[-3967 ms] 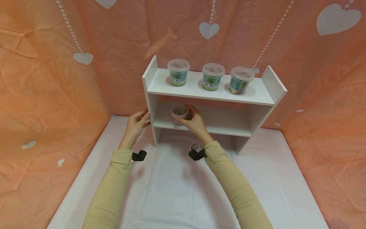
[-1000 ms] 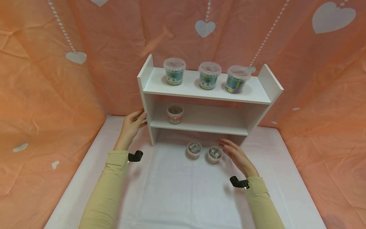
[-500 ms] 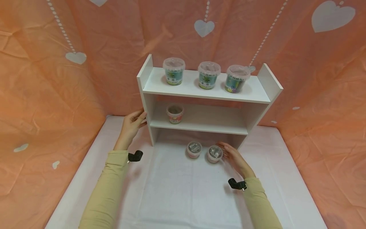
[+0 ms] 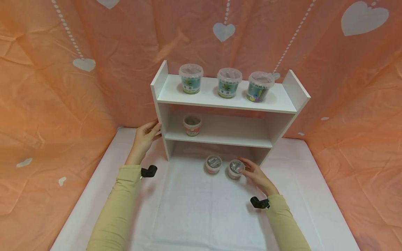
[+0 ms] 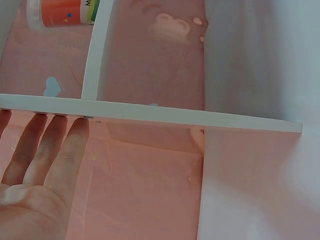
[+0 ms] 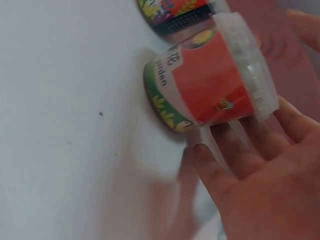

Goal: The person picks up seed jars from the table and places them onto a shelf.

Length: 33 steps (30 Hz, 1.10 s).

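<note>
My left hand (image 4: 143,141) rests against the outer left side of the white shelf unit (image 4: 160,115). In the left wrist view its fingers (image 5: 60,150) are straight, with their tips on the panel. My right hand (image 4: 257,176) is at the right side of a small lidded plastic cup (image 4: 234,170) on the table. This cup (image 6: 215,80) has a red label with a bee in the right wrist view. There the fingers lie beside it, and the blurred thumb stands off from the lid. Another red-labelled cup (image 4: 213,164) stands to its left.
On the top shelf are three larger tubs with blue-green labels: a left tub (image 4: 191,79), a middle tub (image 4: 228,83) and a right tub (image 4: 259,87). A red-labelled cup (image 4: 192,126) stands left on the middle shelf. An orange cloth (image 4: 94,104) hangs around the white-covered table (image 4: 188,209).
My right hand has left the cup on the middle shelf and moved down right to the right-hand cup on the table, its thumb now over that cup's lid. The left hand stays at the panel.
</note>
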{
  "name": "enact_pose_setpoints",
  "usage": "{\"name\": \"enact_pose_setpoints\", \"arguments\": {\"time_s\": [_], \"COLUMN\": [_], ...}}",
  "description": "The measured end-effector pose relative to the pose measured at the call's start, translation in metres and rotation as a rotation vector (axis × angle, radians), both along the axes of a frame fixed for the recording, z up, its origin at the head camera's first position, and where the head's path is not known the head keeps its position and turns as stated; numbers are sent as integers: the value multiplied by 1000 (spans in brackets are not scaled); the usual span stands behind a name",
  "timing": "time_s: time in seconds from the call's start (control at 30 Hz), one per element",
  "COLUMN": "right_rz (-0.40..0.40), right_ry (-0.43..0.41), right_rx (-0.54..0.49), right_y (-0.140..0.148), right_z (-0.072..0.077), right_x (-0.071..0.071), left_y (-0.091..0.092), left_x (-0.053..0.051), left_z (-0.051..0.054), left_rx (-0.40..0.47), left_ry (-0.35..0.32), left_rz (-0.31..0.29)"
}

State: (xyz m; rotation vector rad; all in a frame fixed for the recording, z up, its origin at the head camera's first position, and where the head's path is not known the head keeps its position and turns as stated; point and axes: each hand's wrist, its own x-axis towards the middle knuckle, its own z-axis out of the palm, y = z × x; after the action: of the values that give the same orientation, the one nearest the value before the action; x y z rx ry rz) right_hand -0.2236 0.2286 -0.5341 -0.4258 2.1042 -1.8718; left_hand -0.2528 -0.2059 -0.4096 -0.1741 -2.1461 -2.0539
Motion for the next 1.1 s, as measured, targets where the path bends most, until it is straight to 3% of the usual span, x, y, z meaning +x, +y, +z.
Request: {"name": "enact_pose_setpoints", "arguments": {"time_s": [0.37,0.63,1.1], "right_rz": [37,16,-25], "right_ry": [52,36,79], "right_rx": [23,45,45], "right_y": [-2,-2,4], "right_z": [-8,-8,-12], "right_x": [-2,0,5], "left_y": [1,0,1], "left_x": [0,1,1], "left_z": [2,3,2], "left_rx": [10,9,0], "left_ry": [2,-4,1], "left_rz": [-19,-20,-11]}}
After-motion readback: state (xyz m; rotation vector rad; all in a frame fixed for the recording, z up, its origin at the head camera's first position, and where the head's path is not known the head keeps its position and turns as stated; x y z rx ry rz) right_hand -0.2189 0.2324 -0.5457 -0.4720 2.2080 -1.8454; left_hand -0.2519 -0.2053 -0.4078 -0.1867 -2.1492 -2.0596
